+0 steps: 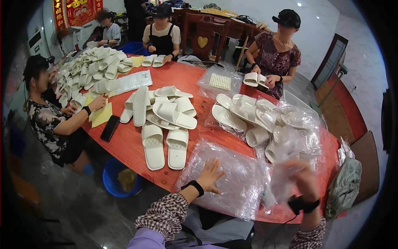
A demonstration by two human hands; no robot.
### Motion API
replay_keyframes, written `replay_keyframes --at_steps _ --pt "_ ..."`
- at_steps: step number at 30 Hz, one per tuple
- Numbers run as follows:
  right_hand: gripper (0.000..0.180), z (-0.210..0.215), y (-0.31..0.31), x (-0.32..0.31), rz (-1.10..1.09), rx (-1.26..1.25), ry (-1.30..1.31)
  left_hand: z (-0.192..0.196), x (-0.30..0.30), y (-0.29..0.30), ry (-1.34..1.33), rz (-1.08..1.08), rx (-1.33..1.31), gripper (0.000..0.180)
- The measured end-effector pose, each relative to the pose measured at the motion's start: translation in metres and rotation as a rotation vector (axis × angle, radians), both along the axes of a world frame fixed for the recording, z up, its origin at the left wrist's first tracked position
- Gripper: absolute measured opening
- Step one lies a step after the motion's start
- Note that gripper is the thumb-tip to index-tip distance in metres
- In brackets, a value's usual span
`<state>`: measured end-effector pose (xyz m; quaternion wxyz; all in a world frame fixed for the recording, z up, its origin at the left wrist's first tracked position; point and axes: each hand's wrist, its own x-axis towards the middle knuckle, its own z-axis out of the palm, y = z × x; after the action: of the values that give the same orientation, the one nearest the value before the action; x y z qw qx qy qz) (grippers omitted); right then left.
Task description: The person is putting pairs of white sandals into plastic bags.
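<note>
The left hand (210, 176) lies flat, fingers spread wide, on the stack of clear plastic bags (232, 182) at the near edge of the red counter (124, 145). The right hand (304, 178) is blurred, its fingers closed on a clear bag (284, 182) lifted just beside the stack, near bagged white slippers (265, 120)

- Red-brown oval worktop (124, 143) in mid-room.
- Glossy grey floor (78, 199), pale marbled wall (319, 33) behind.
- Dark wooden chair (203, 39) with a heart cutout at the far end.
- Red wall hanging (78, 11) top left; dark-framed door (329, 62) at right.
- Blue bucket (114, 178) beneath the worktop edge.
</note>
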<state>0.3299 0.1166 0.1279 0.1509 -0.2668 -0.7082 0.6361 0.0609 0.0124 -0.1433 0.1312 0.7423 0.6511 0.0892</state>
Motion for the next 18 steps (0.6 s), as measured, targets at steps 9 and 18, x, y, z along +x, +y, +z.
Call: replay_keyframes --at_steps 9,18 --pt "0.05 -0.141 -0.063 -0.056 0.382 0.463 -0.034 -0.065 -0.029 0.014 0.063 -0.036 0.043 0.062" --pt "0.031 -0.213 -0.004 0.063 -0.481 0.546 -0.351 -0.028 -0.014 0.018 0.225 -0.087 -0.089 0.107"
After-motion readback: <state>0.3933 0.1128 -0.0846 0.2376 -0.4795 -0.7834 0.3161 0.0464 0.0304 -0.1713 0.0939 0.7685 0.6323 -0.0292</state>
